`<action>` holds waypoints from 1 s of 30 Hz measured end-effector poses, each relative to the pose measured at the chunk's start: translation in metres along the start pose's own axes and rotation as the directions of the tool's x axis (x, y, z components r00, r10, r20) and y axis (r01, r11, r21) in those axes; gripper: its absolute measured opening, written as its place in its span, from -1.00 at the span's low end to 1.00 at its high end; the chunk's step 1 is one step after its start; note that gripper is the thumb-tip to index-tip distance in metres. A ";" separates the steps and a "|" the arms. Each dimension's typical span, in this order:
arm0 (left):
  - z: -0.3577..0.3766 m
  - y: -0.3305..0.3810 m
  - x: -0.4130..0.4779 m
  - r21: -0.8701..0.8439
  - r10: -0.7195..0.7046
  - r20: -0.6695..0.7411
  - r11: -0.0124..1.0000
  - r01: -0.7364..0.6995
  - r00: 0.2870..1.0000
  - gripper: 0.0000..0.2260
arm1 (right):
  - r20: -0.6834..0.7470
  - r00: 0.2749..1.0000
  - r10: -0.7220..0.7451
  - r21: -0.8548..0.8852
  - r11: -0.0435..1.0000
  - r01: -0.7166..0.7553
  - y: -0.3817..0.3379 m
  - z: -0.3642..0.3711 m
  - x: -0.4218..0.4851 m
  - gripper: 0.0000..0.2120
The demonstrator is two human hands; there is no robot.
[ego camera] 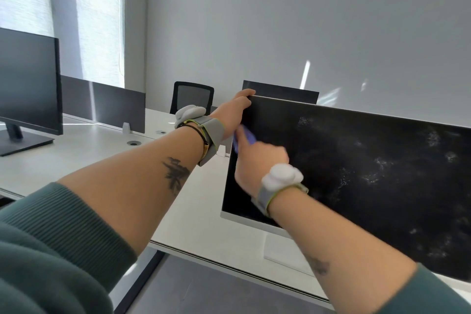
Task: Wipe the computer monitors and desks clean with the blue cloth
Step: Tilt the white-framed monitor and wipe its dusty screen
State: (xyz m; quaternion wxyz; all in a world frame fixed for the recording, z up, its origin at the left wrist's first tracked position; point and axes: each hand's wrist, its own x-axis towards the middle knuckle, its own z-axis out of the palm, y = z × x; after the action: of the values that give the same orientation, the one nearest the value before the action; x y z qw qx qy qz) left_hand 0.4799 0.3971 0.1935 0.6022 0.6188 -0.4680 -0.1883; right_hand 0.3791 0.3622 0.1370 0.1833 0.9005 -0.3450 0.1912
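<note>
A white-framed monitor [369, 173] stands on the white desk [76, 160] at the right, its dark screen speckled with dusty smears. My left hand [237, 109] grips the monitor's top left corner, fingers curled over the upper edge. My right hand [257, 163] holds the blue cloth [244, 136] against the screen's left part; only a small piece of the cloth shows beyond the fingers. A second, black monitor [28, 79] stands on the desk at the far left.
Dark divider panels [112, 107] run along the back of the desk, with a black mesh chair [192, 95] and another dark monitor back [283, 90] behind them. Cable grommets [133, 143] sit in the desk top. The desk's front edge drops to grey floor [204, 288].
</note>
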 end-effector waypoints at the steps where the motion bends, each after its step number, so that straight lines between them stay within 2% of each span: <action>1: -0.001 0.000 0.000 0.016 -0.001 0.001 1.000 0.001 1.000 -0.60 | 0.056 0.997 -0.061 -0.032 0.998 0.063 -0.007 0.013 -0.012 -0.29; 3: -0.001 0.002 -0.004 0.035 -0.003 0.011 0.999 0.002 1.000 -0.60 | 0.160 0.980 -0.120 -0.065 0.989 0.131 -0.012 0.028 -0.032 -0.28; 5: 0.000 0.004 -0.006 0.050 -0.007 0.025 0.999 0.006 1.000 -0.60 | 0.088 0.991 -0.098 -0.040 0.994 0.102 -0.005 0.024 -0.023 -0.31; 8: 0.002 0.008 -0.008 0.023 0.013 0.038 1.000 -0.014 0.999 -0.58 | -0.072 0.997 0.015 -0.030 0.999 -0.018 0.015 -0.008 0.006 -0.32; 11: 0.003 0.010 -0.010 0.010 0.013 0.034 1.000 -0.014 0.999 -0.59 | -0.117 0.989 0.087 -0.012 0.996 -0.089 0.021 -0.022 0.019 -0.30; 13: 0.002 0.011 -0.012 -0.009 -0.003 0.020 1.000 0.003 1.000 -0.60 | -0.079 0.997 0.008 -0.004 1.000 -0.008 0.007 -0.007 0.006 -0.36; 15: 0.001 0.011 -0.015 0.008 -0.009 0.021 1.000 0.009 1.000 -0.60 | 0.053 0.991 -0.122 -0.058 0.990 0.125 -0.012 0.026 -0.021 -0.33; 17: 0.000 0.011 -0.017 0.034 -0.012 0.029 0.999 0.011 1.000 -0.60 | 0.136 0.978 -0.156 -0.075 0.983 0.167 -0.016 0.044 -0.037 -0.29; 20: 0.003 0.014 -0.019 0.050 0.001 0.019 0.999 -0.002 1.000 -0.59 | 0.015 1.000 -0.002 -0.017 1.000 0.002 0.008 0.022 -0.013 -0.26; 24: 0.006 0.017 -0.024 0.010 -0.007 0.032 1.000 0.007 0.999 -0.56 | -0.058 0.971 0.231 0.010 0.973 -0.231 0.049 -0.019 0.002 -0.25; 26: 0.005 0.016 -0.025 0.006 -0.017 0.028 1.000 0.017 0.999 -0.55 | -0.046 0.968 0.247 0.000 0.969 -0.248 0.046 -0.008 -0.009 -0.23; 30: 0.001 0.015 -0.027 0.019 -0.020 0.014 1.000 0.019 1.000 -0.54 | 0.066 0.984 0.164 -0.076 0.984 -0.159 0.032 0.026 -0.036 -0.22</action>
State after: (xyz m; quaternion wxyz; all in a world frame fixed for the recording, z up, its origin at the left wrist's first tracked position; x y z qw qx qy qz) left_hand 0.4606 0.4209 0.1980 0.5911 0.6276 -0.4680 -0.1942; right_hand 0.3382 0.3479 0.1039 0.1866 0.8688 -0.4296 0.1607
